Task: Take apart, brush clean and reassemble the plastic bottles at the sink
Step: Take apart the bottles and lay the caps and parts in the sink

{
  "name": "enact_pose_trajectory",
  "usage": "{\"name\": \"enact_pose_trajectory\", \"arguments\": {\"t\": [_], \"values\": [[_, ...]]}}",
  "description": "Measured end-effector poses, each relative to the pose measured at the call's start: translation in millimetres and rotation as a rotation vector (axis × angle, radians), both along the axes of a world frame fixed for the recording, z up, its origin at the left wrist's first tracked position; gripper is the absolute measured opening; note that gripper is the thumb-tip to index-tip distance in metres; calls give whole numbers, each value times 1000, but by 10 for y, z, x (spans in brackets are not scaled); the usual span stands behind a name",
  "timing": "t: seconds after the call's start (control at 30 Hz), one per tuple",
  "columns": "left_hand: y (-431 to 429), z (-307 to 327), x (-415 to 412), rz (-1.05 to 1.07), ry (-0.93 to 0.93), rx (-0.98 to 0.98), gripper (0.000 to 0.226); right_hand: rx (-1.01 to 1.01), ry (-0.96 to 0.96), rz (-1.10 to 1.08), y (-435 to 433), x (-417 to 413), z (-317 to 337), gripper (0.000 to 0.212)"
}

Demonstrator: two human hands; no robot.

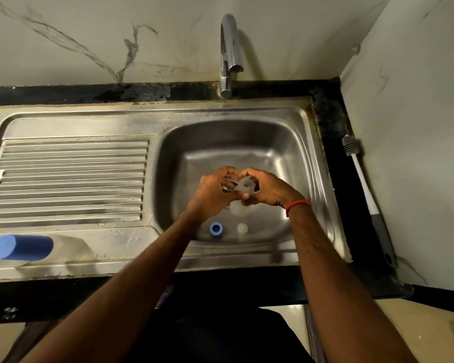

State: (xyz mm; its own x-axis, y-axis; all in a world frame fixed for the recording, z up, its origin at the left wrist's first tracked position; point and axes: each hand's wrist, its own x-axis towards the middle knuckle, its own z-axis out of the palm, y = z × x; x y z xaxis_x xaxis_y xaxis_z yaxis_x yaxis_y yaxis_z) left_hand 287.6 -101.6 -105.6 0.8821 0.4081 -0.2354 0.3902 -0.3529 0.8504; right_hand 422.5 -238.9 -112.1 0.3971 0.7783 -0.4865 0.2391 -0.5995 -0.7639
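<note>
Over the steel sink basin (294,158), my left hand (211,191) and my right hand (266,189) together grip a small clear plastic bottle part (243,185) between their fingertips. Below them a clear rounded piece (237,208) lies on the basin floor, partly hidden by my hands. A blue ring cap (216,228) and a clear small cap (242,228) lie near the basin's front wall. A bottle with a blue cap (21,247) lies on its side on the drainboard's front left.
A bottle brush (364,189) with a white and grey handle lies on the black counter right of the sink. The chrome tap (230,53) stands behind the basin, no water running. The ribbed drainboard (68,179) is on the left. Walls close in behind and at the right.
</note>
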Motion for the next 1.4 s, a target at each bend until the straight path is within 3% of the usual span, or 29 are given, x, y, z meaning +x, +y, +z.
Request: {"name": "enact_pose_trajectory", "arguments": {"t": [0.1,0.27,0.47,0.7,0.9,1.0,1.17,1.4], "values": [[-39,-16,10,-48,-13,114,49,-78,-147,-52,-141,39,-148,55],[-24,-80,-16,-120,7,254,37,-293,-192,-35,-332,41,-428,59],[-25,-102,-52,-130,13,267,27,-433,-288,168,-411,-28,-636,66],[-21,-98,-62,-152,28,250,25,-534,-245,246,-457,-28,-568,72],[7,-104,-80,-179,30,282,27,-571,-321,288,-396,11,-392,94],[60,-80,-90,-175,24,332,33,-486,-356,218,-249,38,-163,87],[159,157,-156,-133,39,563,62,-187,-561,138,118,-52,248,62],[459,556,-500,50,-8,633,69,82,-820,212,586,-425,644,54]]}}
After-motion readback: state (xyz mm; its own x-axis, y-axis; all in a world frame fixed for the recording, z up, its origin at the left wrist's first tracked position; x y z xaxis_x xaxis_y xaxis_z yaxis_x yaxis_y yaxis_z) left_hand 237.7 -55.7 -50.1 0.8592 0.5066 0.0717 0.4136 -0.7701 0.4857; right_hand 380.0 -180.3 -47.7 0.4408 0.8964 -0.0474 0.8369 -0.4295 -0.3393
